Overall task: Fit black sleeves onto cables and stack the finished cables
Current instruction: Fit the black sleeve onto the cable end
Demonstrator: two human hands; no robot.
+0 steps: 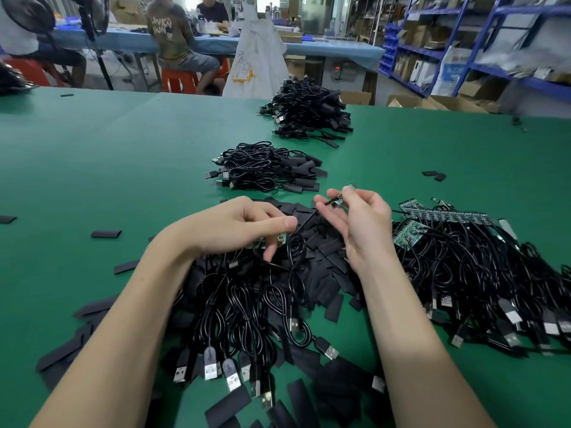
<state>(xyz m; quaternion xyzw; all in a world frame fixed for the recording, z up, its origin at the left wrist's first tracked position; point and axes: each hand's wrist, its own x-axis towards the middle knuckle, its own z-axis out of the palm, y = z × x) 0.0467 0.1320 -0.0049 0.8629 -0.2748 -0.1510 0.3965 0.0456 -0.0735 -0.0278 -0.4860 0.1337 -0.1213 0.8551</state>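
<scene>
- Lying scattered on the left part of the green worktop point(92, 156) are loose black sleeves point(106, 233), flat and short, each one apart from the others.
- Near the middle, the left hand point(238, 227) rests over the heap of sleeves and cables, with its fingers curled around a small green board point(259, 244) at the end of a cable; most of the board is hidden under the palm.
- Just right of it, the right hand point(358, 220) pinches a thin black cable point(332, 202) between thumb and forefinger, while the other fingers stay loosely spread.
- This cable has its long axis going from lower left to upper right; its small board end point(352, 187) points up and away from the person, and the rest runs down toward the left hand.
- I judge that the step in hand is the preparing of one cable for its sleeve: no sleeve is on this end yet.
- The next move probably needs one sleeve from the sleeve heap point(321, 242) below the hands, opened a little and lined up with the board end, so it can slide along the cable.
- Behind the hands, two finished stacks stand in a row going away, the nearer stack point(265, 168) and the farther stack point(309, 109); the sleeved ends there point mostly to the right.
- On the right side lies the pile of unsleeved cables point(482, 273), with bare green boards at its far edge and plugs toward the person.
</scene>
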